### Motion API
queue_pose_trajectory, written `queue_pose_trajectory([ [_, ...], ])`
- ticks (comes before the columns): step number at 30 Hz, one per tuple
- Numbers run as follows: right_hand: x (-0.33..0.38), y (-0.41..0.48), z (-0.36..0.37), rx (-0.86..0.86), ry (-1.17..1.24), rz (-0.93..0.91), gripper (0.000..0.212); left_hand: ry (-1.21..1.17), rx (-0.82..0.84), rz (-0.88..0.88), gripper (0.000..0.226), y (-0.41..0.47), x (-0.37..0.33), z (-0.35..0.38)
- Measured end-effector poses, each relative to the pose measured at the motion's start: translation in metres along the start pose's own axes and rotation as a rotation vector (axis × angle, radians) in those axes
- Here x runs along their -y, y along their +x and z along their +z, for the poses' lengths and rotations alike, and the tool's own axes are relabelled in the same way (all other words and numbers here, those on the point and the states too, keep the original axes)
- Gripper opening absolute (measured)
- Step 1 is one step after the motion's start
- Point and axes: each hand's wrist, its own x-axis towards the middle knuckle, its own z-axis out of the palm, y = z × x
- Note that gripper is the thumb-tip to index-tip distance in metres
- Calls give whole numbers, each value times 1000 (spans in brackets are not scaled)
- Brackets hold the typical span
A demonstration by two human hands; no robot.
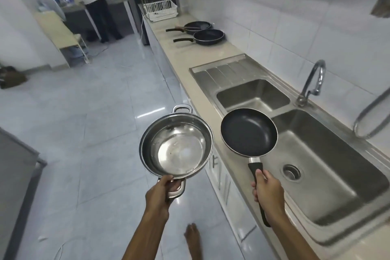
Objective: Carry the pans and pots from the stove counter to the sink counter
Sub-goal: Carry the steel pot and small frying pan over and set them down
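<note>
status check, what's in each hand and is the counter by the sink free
Left hand gripping steel pot by its handle. Right hand gripping black frying pan over the sink's edge. Counter past the sink: bare stretch, pans further along.

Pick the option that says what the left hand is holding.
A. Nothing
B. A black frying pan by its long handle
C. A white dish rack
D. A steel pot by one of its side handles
D: the left hand grips the near side handle of the steel pot, while the right hand holds the black frying pan.
</note>
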Motion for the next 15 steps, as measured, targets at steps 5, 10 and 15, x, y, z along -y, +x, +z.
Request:
queue_pose_trajectory([
  [5, 54, 92, 78, -72, 13, 34, 27, 65, 42, -34, 32, 125, -85, 40],
  [10, 103, 180, 139, -133, 45, 84, 28, 141, 115, -30, 37, 234, -167, 95],
  [15, 137, 275, 201, -205, 93, 110, 28, 216, 210, -89, 26, 343, -232, 167],
])
